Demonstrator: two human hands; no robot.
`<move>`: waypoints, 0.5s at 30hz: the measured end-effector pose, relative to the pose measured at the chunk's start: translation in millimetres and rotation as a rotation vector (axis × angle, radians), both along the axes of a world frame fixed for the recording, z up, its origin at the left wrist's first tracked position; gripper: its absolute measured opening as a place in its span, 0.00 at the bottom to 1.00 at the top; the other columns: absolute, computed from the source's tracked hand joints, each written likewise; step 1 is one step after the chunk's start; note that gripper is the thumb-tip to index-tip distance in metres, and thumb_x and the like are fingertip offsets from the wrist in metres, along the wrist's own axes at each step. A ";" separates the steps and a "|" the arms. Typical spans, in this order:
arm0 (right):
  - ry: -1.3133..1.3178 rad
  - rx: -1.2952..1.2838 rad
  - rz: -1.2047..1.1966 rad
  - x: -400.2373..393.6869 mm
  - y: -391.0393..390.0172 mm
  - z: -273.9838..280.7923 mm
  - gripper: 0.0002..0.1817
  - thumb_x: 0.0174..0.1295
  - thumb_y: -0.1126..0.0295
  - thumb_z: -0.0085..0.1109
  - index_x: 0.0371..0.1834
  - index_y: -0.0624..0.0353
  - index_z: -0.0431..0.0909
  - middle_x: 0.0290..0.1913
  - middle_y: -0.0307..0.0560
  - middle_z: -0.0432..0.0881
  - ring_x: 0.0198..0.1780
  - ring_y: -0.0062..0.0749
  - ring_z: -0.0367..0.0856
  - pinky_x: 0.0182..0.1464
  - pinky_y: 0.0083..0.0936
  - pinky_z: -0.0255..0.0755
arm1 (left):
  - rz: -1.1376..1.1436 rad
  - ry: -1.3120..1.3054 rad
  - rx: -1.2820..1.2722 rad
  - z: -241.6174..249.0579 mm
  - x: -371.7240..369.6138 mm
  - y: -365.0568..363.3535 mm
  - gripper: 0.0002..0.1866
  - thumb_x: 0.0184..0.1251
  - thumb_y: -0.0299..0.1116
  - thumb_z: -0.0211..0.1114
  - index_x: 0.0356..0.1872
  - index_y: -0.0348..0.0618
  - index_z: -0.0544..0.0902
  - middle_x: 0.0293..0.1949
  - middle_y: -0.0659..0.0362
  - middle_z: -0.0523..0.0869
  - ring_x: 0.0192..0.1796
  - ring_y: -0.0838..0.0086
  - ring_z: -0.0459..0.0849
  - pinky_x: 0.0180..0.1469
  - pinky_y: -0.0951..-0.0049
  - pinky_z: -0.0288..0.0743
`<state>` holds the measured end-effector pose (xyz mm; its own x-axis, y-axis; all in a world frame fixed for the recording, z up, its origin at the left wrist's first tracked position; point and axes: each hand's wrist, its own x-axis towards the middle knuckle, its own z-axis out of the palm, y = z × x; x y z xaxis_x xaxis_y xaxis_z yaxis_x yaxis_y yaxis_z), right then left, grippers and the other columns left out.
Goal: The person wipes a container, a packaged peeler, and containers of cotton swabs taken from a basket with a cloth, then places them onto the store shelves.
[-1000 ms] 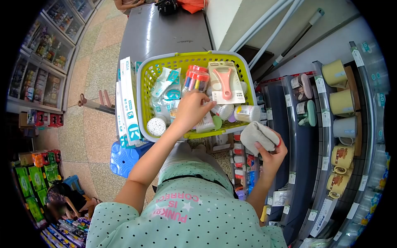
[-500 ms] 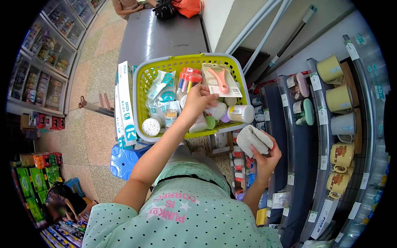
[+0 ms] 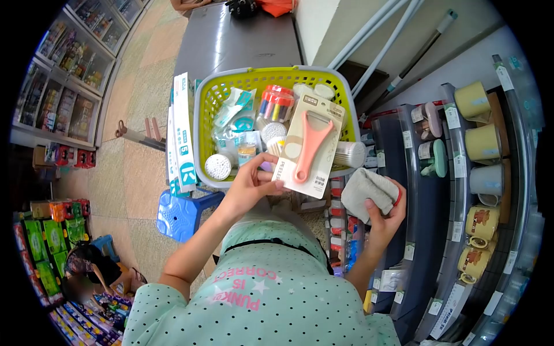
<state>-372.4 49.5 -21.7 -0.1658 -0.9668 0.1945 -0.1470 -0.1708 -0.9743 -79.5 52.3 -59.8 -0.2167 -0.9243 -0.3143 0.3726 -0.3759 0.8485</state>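
My left hand (image 3: 250, 185) grips the lower left corner of a carded pink peeler (image 3: 310, 146) and holds it tilted over the near rim of a yellow-green basket (image 3: 205, 118). Inside the basket lie a pack of coloured pens (image 3: 274, 104), teal-printed packets (image 3: 234, 118), and round cotton-swab tubs (image 3: 219, 166). My right hand (image 3: 385, 214) holds a folded grey cloth (image 3: 367, 190) with a red edge, to the right of the basket and in front of the shelves.
The basket rests on a blue stool (image 3: 180, 213) in front of a grey table (image 3: 231, 45). White boxes (image 3: 183, 135) lean at its left side. Mugs (image 3: 483, 142) fill the shelves on the right. Another person (image 3: 91, 274) crouches at lower left by green packs.
My left hand reached into the basket, took the carded peeler from the back right and lifted it toward me. The right hand with the cloth stayed about where it was.
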 end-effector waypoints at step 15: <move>0.526 -0.147 0.160 76.7 -53.0 20.0 0.25 0.44 0.82 0.70 0.51 0.59 0.85 0.40 0.49 0.83 0.41 0.40 0.84 0.48 0.31 0.77 | 0.108 0.001 0.100 -31.4 19.1 42.2 0.20 0.70 0.20 0.65 0.61 0.35 0.74 0.43 0.53 0.91 0.44 0.72 0.91 0.49 0.74 0.85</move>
<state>-295.7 -3.6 -1.7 0.1363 -0.9283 0.3459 -0.5675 -0.3594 -0.7408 -60.4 94.5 -91.2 -0.1175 -0.9062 -0.4062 0.4160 -0.4164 0.8084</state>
